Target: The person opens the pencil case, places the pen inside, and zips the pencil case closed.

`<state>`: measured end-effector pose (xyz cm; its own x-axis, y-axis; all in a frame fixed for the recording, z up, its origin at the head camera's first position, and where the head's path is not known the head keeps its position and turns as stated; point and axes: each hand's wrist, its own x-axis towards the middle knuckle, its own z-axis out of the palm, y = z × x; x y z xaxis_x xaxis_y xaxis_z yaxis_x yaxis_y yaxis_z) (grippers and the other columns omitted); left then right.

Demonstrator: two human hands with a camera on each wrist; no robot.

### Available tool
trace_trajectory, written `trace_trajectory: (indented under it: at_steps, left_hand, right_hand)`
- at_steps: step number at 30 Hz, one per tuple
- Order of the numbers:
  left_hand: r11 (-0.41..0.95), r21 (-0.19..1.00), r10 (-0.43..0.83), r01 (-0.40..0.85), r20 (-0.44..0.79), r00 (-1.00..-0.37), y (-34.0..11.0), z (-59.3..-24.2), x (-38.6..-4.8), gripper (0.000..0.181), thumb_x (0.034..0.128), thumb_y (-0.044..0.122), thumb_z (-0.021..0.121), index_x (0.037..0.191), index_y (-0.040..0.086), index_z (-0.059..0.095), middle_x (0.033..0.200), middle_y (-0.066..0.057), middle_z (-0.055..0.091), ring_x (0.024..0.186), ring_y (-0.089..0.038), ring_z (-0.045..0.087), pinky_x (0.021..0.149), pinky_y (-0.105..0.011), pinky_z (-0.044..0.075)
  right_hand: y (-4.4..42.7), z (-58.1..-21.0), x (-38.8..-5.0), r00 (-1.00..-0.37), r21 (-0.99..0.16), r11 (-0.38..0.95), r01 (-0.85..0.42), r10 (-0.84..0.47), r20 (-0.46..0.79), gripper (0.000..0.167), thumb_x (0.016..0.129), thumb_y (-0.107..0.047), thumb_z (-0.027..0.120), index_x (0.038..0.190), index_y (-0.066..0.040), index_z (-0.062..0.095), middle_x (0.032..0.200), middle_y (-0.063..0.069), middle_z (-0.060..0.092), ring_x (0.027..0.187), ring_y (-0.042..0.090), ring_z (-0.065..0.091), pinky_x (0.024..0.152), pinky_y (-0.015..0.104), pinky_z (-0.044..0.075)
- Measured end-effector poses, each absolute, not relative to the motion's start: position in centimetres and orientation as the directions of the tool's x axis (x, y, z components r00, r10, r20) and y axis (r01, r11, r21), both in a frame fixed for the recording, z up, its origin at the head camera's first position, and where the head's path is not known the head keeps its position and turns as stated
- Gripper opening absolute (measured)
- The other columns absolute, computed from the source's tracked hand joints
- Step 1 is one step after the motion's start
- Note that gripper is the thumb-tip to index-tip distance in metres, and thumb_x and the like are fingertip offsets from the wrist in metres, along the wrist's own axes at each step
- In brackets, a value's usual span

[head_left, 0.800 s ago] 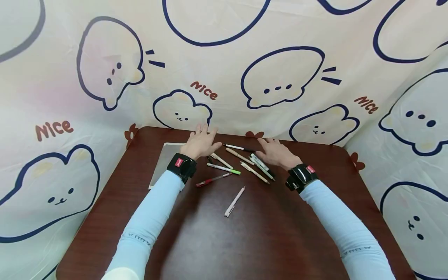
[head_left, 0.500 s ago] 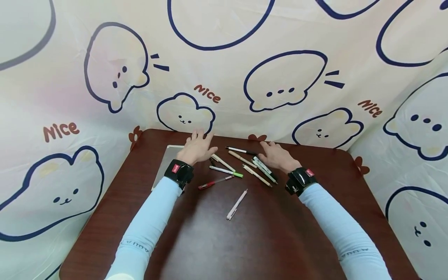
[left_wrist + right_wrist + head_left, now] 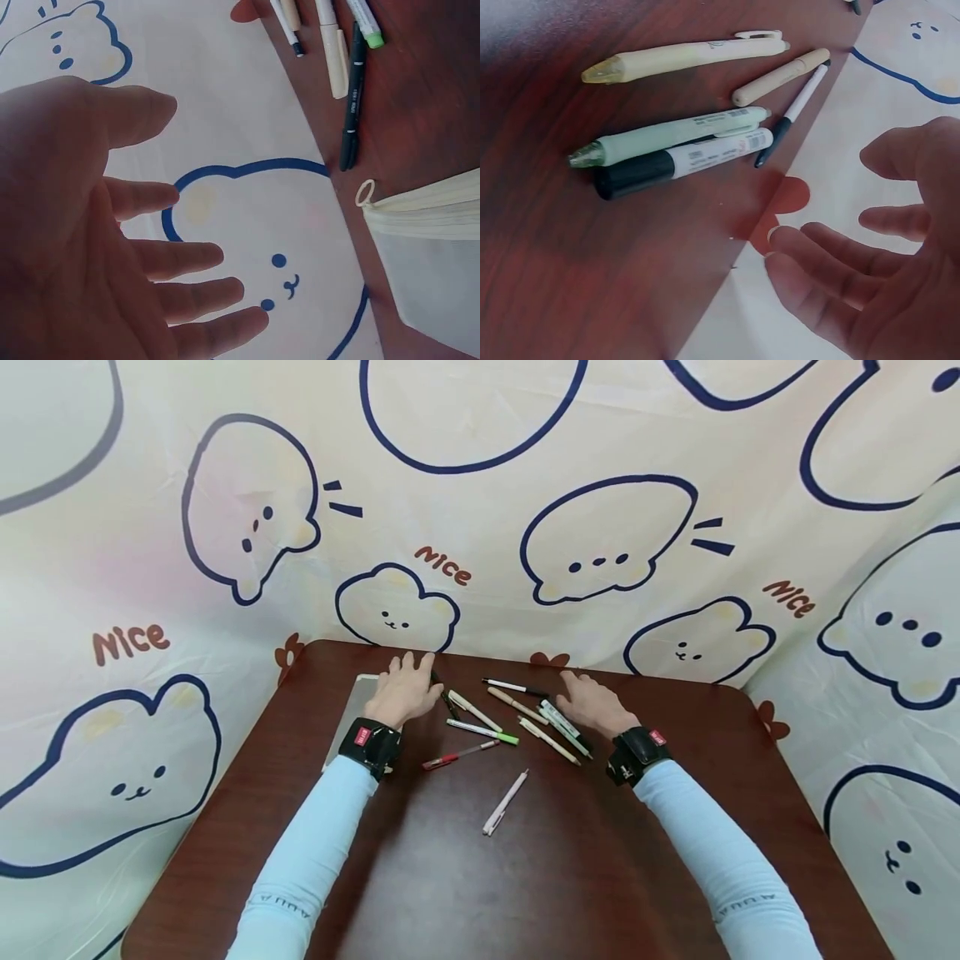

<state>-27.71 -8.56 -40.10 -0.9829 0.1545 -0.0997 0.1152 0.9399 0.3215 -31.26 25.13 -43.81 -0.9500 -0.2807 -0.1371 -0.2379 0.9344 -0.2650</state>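
My left hand (image 3: 403, 691) hovers palm down with fingers spread, over the right side of a pale zip pouch (image 3: 431, 277) whose pull ring shows. It holds nothing. A black pen (image 3: 352, 105) and a cream pen (image 3: 475, 711) lie just right of it. My right hand (image 3: 594, 702) has its fingers loosely extended and holds nothing. Nearest to it lie a pale green pen (image 3: 675, 136) and a black-and-white marker (image 3: 690, 161), side by side. A yellow pen (image 3: 697, 56), a beige pen (image 3: 780, 77) and a thin black-and-white pen (image 3: 799, 101) lie farther off.
On the brown table (image 3: 585, 877), a green-tipped pen (image 3: 482, 731) and a red pen (image 3: 460, 755) lie left of centre. A white pen (image 3: 505, 803) lies closer to me. A printed curtain (image 3: 495, 527) hangs against the table's far edge and around its sides.
My left hand has moved left and slightly towards me, further over the pouch, uncovering more of the black pen. My right hand has stayed nearly in place. The pens appear unmoved.
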Motion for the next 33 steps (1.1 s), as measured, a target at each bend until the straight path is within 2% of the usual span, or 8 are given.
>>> trace_trajectory:
  at_steps: [5,7,10,15,19,23,26,33]
  left_hand:
    - [0.938,0.322,0.158,0.125,-0.079,-0.984,-9.2,-40.6,-27.1,0.064,0.0998,0.04,0.046,0.153,0.012,0.024,0.155,-0.024,0.028,0.142,-0.044,0.028,0.11,-0.059,0.032]
    - [0.933,0.335,0.164,0.132,-0.068,-0.984,-9.5,-40.8,-26.9,0.064,0.0997,0.039,0.047,0.153,0.011,0.025,0.154,-0.025,0.029,0.142,-0.044,0.029,0.111,-0.059,0.032]
    - [0.926,0.35,0.165,0.14,-0.043,-0.985,-9.9,-41.3,-26.5,0.063,0.0995,0.038,0.049,0.152,0.01,0.028,0.152,-0.024,0.033,0.14,-0.043,0.032,0.11,-0.058,0.034]
    - [0.929,0.348,0.14,0.126,-0.015,-0.99,-10.3,-42.7,-26.3,0.06,0.0989,0.036,0.051,0.149,0.009,0.032,0.147,-0.024,0.04,0.133,-0.042,0.04,0.106,-0.058,0.037]
    - [0.93,0.36,0.092,0.077,-0.024,-0.996,-10.4,-43.8,-26.0,0.059,0.0985,0.036,0.052,0.148,0.01,0.035,0.144,-0.024,0.043,0.129,-0.044,0.04,0.104,-0.061,0.034]
    - [0.929,0.369,0.047,0.033,-0.031,-0.998,-10.7,-44.1,-25.8,0.058,0.0981,0.035,0.052,0.147,0.008,0.036,0.139,-0.025,0.046,0.124,-0.044,0.041,0.102,-0.06,0.033]
    - [0.932,0.361,0.016,0.009,-0.019,-1.0,-10.9,-44.5,-25.7,0.055,0.0974,0.033,0.053,0.142,0.005,0.039,0.13,-0.027,0.048,0.117,-0.044,0.043,0.098,-0.057,0.036]
    - [0.93,0.367,-0.011,-0.008,0.007,-1.0,-11.5,-45.9,-25.7,0.049,0.0954,0.03,0.057,0.132,-0.001,0.045,0.118,-0.027,0.05,0.109,-0.042,0.046,0.086,-0.051,0.043]
  right_hand:
    - [25.3,-44.6,-31.6,-0.956,-0.261,0.944,-0.204,-0.25,-0.155,0.061,0.1,-0.028,0.046,0.15,0.001,0.027,0.128,0.028,0.055,0.1,0.038,0.062,0.074,0.046,0.053]
    - [25.3,-45.0,-31.7,-0.957,-0.271,0.944,-0.187,-0.238,-0.169,0.06,0.1,-0.028,0.047,0.149,0.001,0.027,0.112,0.024,0.059,0.081,0.032,0.062,0.06,0.038,0.048]
    - [25.3,-45.4,-31.8,-0.953,-0.292,0.94,-0.174,-0.235,-0.189,0.06,0.1,-0.027,0.049,0.149,-0.001,0.028,0.104,0.02,0.06,0.069,0.025,0.058,0.054,0.032,0.041]
    - [25.5,-46.4,-31.6,-0.95,-0.295,0.939,-0.18,-0.244,-0.197,0.056,0.099,-0.027,0.05,0.147,-0.002,0.034,0.127,0.022,0.06,0.074,0.021,0.059,0.06,0.032,0.042]
    - [25.6,-46.7,-31.6,-0.947,-0.291,0.94,-0.175,-0.242,-0.211,0.055,0.099,-0.027,0.05,0.146,-0.001,0.037,0.118,0.021,0.064,0.064,0.021,0.057,0.057,0.032,0.04]
    - [25.5,-47.0,-31.8,-0.95,-0.262,0.948,-0.183,-0.239,-0.199,0.05,0.098,-0.027,0.052,0.14,0.001,0.045,0.118,0.022,0.064,0.077,0.024,0.063,0.064,0.036,0.048]
    - [25.6,-47.4,-31.9,-0.952,-0.242,0.952,-0.189,-0.238,-0.19,0.043,0.098,-0.028,0.054,0.13,0.001,0.052,0.112,0.019,0.066,0.083,0.025,0.064,0.069,0.038,0.05]
    - [25.8,-48.4,-31.9,-0.952,-0.252,0.954,-0.162,-0.219,-0.215,0.025,0.098,-0.027,0.055,0.108,-0.004,0.055,0.079,0.008,0.055,0.066,0.022,0.052,0.059,0.033,0.038]
